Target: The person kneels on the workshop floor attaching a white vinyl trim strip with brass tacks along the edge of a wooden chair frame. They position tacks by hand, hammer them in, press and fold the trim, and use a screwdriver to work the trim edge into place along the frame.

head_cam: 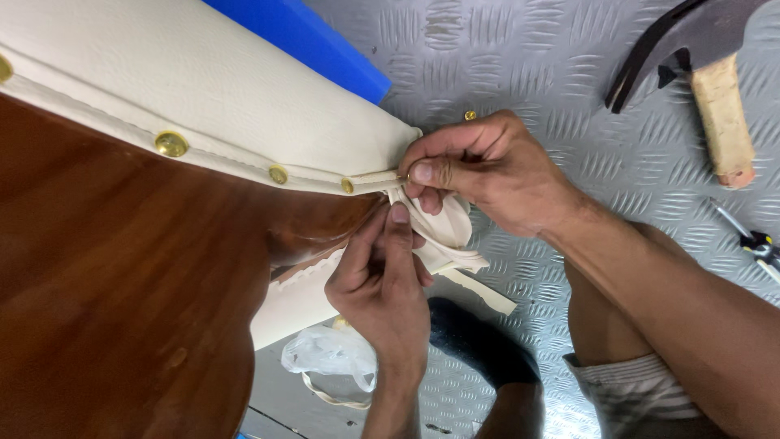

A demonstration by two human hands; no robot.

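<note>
Cream leatherette upholstery (244, 89), brass-tacked along the polished brown wooden frame's (122, 309) edge, bunches loose at the frame's corner.

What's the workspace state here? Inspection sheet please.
Surface: grey tread-plate floor, bare patches visible.
Job's things: cream upholstery edged with piping and brass tacks along a brown wooden panel.
Clutter: hammer, loose tack, clear plastic bag, cream offcut strips, blue board.
Grips: right hand pinches the piping end; left hand grips the loose cream trim below.
Cables: nothing seen.
Surroundings: small tool at the right edge, kind unclear.
</note>
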